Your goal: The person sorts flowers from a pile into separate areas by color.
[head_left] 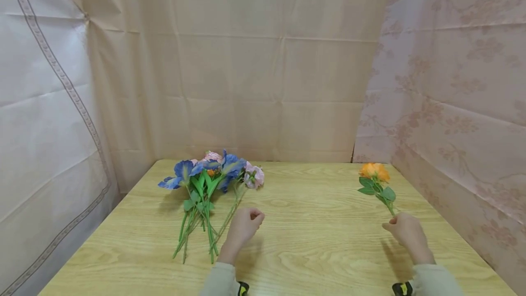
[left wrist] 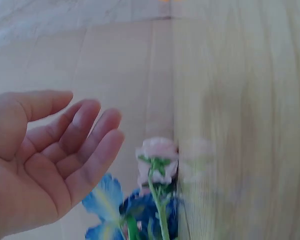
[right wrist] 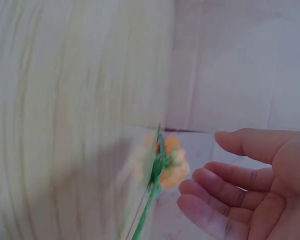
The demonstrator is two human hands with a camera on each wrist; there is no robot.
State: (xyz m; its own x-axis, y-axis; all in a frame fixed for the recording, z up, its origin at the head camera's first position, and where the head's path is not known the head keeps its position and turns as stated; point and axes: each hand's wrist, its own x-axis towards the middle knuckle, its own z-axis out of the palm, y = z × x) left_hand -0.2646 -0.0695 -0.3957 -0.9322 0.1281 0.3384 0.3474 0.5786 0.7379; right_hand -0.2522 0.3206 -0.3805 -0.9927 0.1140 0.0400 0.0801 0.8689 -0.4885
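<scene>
Bouquet (head_left: pixel 199 185) and orange flower (head_left: pixel 375 172) lie stems toward me, perhaps for picking; my left hand (head_left: pixel 245 224), right hand (head_left: pixel 407 231) curve loosely, empty

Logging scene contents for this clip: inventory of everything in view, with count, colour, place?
Blue flowers: at least two, blue and yellow, left pile
Pink flowers: at least two, pink, left pile
Orange bloom: one, orange, mostly hidden in left pile
Stems and leaves: several, green, left pile
Orange flower: one, orange, green-leaved, right side
Table: one, light wood-grain, beneath flowers
Cloths: three, beige behind, pale left, pink floral right
Wrist bands: two, black and yellow, at sleeves
Sleeves: two, pale, near edge
Left hand: one, bare, beside pile
Right hand: one, bare, by orange flower's stem
</scene>
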